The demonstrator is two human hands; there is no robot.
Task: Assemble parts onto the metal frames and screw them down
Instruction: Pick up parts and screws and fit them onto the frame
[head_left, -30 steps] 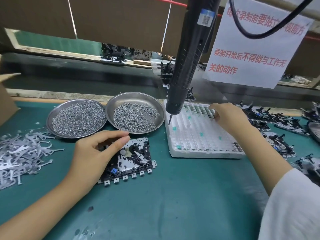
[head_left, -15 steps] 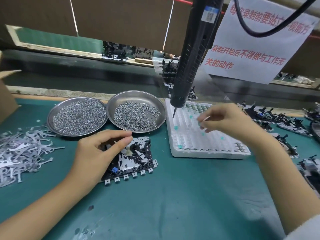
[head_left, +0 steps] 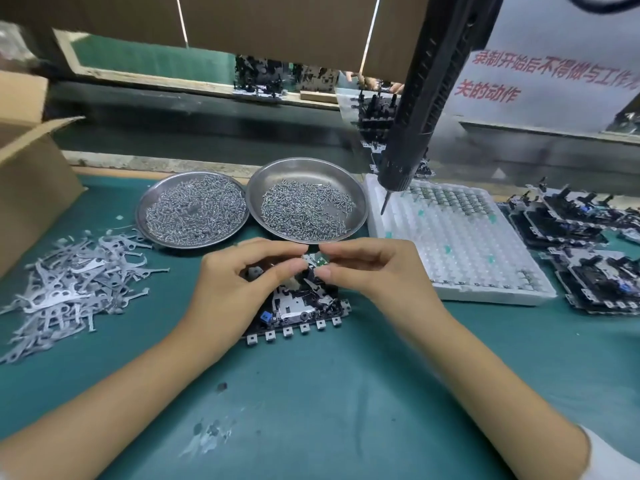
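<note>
**Small green part poised over the frame, not yet seated**

The main risk, as I judge it, is the small green-and-silver part (head_left: 320, 262) slipping from the fingertips or going in crooked. It is tiny, held only at its edges, and the black-and-silver metal frame assembly (head_left: 298, 306) beneath is crowded with levers and springs that could snag it. A dropped part could also vanish among those mechanisms. The frame lies loose on the teal-green bench mat (head_left: 346, 393), so a sideways push could shift it.

The right hand (head_left: 374, 268) has thumb and forefinger nearly closed, pinching the green part just above the frame's far edge. The left hand (head_left: 232, 282) curls over the frame's left side, thumb and forefinger drawn close at the same spot; whether they grasp the part or only steady it cannot be told. The black electric screwdriver (head_left: 415, 133) hangs untouched above the white plastic parts tray (head_left: 467, 265).
</note>
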